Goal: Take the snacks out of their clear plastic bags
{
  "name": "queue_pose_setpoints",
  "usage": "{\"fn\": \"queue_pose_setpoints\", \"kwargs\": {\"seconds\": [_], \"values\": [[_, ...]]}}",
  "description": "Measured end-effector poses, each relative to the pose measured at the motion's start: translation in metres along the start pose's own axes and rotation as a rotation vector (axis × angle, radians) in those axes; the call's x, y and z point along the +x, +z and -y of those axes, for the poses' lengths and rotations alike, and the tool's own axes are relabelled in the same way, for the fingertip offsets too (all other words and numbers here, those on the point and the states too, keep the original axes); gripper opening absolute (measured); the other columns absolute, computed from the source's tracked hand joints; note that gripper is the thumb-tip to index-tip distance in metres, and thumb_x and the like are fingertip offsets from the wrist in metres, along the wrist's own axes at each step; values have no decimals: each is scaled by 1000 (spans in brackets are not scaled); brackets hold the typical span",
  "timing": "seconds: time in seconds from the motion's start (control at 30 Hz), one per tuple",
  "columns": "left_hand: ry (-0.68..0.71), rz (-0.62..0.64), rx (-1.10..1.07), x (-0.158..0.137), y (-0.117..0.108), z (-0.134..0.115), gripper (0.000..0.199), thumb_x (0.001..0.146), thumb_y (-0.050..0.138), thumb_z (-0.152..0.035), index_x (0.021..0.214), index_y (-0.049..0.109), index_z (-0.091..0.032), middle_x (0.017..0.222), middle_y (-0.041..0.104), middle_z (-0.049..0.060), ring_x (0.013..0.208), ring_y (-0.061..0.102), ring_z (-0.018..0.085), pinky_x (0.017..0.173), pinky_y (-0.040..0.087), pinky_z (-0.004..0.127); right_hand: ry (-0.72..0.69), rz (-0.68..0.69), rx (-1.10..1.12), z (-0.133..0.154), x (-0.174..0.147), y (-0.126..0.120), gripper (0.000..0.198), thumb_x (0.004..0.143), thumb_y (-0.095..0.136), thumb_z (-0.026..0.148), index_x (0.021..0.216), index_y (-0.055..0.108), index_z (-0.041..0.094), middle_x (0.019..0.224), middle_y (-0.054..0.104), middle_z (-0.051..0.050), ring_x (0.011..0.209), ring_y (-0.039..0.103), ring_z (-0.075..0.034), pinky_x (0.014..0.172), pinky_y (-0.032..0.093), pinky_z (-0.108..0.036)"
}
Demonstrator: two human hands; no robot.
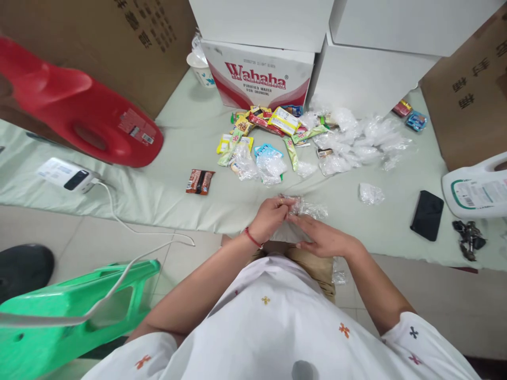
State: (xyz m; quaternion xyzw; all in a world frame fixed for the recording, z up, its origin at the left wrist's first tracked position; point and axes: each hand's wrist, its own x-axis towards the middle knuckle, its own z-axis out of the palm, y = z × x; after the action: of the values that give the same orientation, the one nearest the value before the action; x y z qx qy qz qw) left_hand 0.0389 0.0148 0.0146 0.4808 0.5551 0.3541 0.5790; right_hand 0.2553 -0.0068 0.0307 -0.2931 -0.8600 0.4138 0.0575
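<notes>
Near the front edge of the cloth, my left hand [271, 217] is closed, with its fingertips pinched on a crumpled clear plastic bag [316, 210]. Something reddish-brown shows faintly by the fingertips, too small to make out. My right hand [325, 235] lies against the near side of the bag, fingers stretched out and thumb apart, its fingertips meeting the left hand. To the left sits a brown snack packet [200, 181]. Beyond the hands are a heap of colourful snack packets [273, 124] and a pile of crumpled clear plastic bags [360, 138].
A red jug [79, 105] and white device [65, 174] with a cable stand left. On the right are a balled bag [371, 193], black phone [426, 215], keys [469, 238] and white bottle [477, 187]. A Wahaha carton [257, 79] and white boxes [370, 79] rise behind.
</notes>
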Motion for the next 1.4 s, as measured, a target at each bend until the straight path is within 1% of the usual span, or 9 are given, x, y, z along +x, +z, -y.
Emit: {"fn": "queue_pose_setpoints", "kwargs": {"seconds": [0.1,0.27,0.43,0.57,0.73,0.93,1.17,1.27,1.4], "values": [[187,-158,308,10,-5,13,28,82,59,-16,95,83,-21,100,65,7,99,65,22,95,54,38,7,-148,113,-5,-11,-13,47,105,48,38,150,56,25,132,69,-12,122,62,-25,106,48,-42],[329,-220,660,7,1,22,20,91,66,-27,103,82,-25,108,60,7,93,62,20,80,52,33,489,-676,-125,-28,-2,-16,51,101,56,49,140,63,17,114,70,-14,108,59,-29,100,45,-44],[434,-250,886,-2,15,21,26,100,59,-41,102,81,-27,104,57,8,91,56,22,65,42,31,518,-383,-131,-29,7,6,22,93,64,33,105,71,15,96,70,-9,93,58,-24,92,44,-36],[439,-245,931,-3,15,26,28,102,55,-41,101,79,-28,103,56,9,92,53,23,64,38,32,532,-436,-18,-11,-7,14,7,89,57,22,90,63,19,88,67,-4,82,59,-19,80,45,-30],[557,-197,904,3,10,37,24,98,53,-25,99,77,-26,99,56,10,97,49,26,81,43,38,488,-478,632,1,19,3,22,83,71,38,83,55,23,64,58,7,57,55,-13,57,47,-25],[589,-119,797,14,-9,43,21,89,55,-18,75,71,-22,104,66,12,100,55,27,91,47,45,387,-624,1238,-11,73,-11,40,71,86,40,97,64,19,82,75,-2,71,67,-13,71,58,-27],[477,-258,241,0,-33,45,28,95,52,-32,111,73,-23,125,69,10,117,64,25,102,52,42,317,-605,949,-24,69,11,73,78,69,28,149,49,23,122,75,-5,64,54,-9,63,46,-24],[374,-509,451,6,-22,42,47,87,71,-48,124,66,-19,134,61,16,130,53,34,112,43,51,279,-582,621,-20,72,24,79,84,62,28,158,38,24,135,69,-7,66,52,-10,71,48,-27],[164,-406,672,24,-10,39,45,79,81,-52,109,69,-21,122,63,16,124,51,40,106,42,57,274,-598,597,-16,72,28,77,86,62,34,159,37,25,139,67,-9,75,57,-12,78,51,-30]]}}
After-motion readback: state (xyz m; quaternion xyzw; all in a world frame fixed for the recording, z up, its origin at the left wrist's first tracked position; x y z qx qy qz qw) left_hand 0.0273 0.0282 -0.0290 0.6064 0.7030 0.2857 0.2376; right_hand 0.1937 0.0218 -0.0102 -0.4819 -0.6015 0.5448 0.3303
